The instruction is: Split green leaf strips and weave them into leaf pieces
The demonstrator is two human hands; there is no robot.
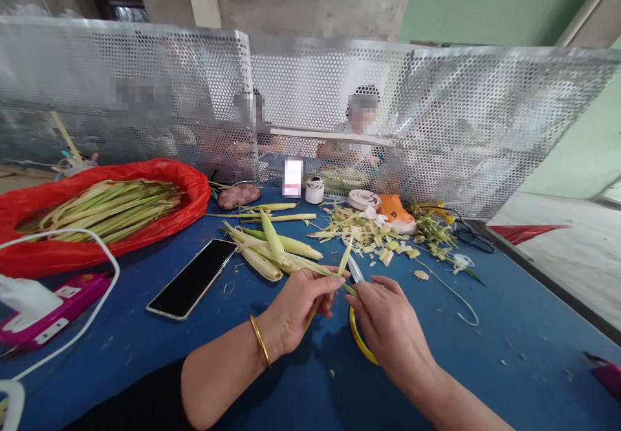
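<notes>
My left hand (310,295), with a gold bangle at the wrist, is closed around a slim pale-green leafy stalk (343,259). My right hand (391,318) meets it from the right, closed on scissors (361,340) with a yellow handle; a bright blade sticks up beside the stalk. The stalk's lower end reaches the right fingers; whether they also pinch it I cannot tell. Just beyond my left hand lies a small heap of thicker leafy stalks (259,259). Cut scraps (356,230) are spread past the scissors.
A red plastic bag (189,178) full of long stalks stands at left. A phone (191,279), a purple power strip (72,301) and a white cable (114,263) lie nearer. Tape (363,199) and an orange packet (395,209) sit before a perforated metal screen (310,81); people sit behind it.
</notes>
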